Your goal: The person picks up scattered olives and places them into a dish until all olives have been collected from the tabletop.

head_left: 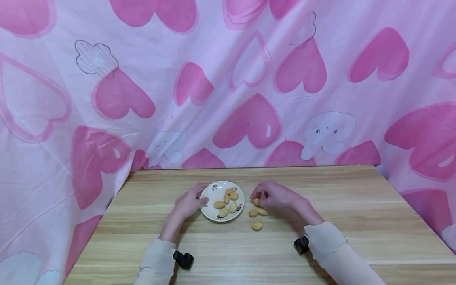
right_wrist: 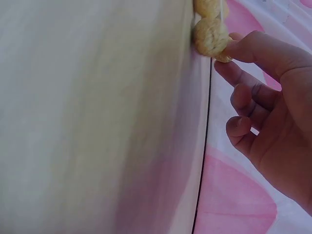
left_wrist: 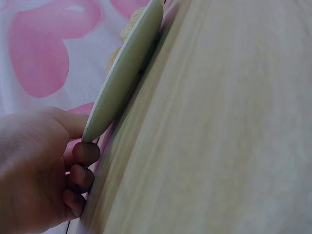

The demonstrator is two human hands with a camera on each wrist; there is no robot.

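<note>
A white plate [head_left: 209, 194] with small dark prints lies on the table, several tan oval nuts in the shell [head_left: 219, 204] on it. My left hand [head_left: 188, 202] pinches the plate's left rim, thumb on top and fingers below the edge, as the left wrist view [left_wrist: 41, 165] also shows. To the right of the plate, my right hand [head_left: 276, 195] pinches a nut [head_left: 256, 202] between thumb and fingertips. Close under that hand lie loose nuts [head_left: 262, 211], with one more nut [head_left: 257, 226] nearer the front. In the right wrist view, the thumb partly hides the held nut [right_wrist: 224, 57].
A wood-grain table [head_left: 231, 253] spreads beneath everything. Behind it and along both sides hangs a pink cloth [head_left: 199, 126] printed with hearts. Black wrist straps with small devices [head_left: 183, 260] sit at both cuffs.
</note>
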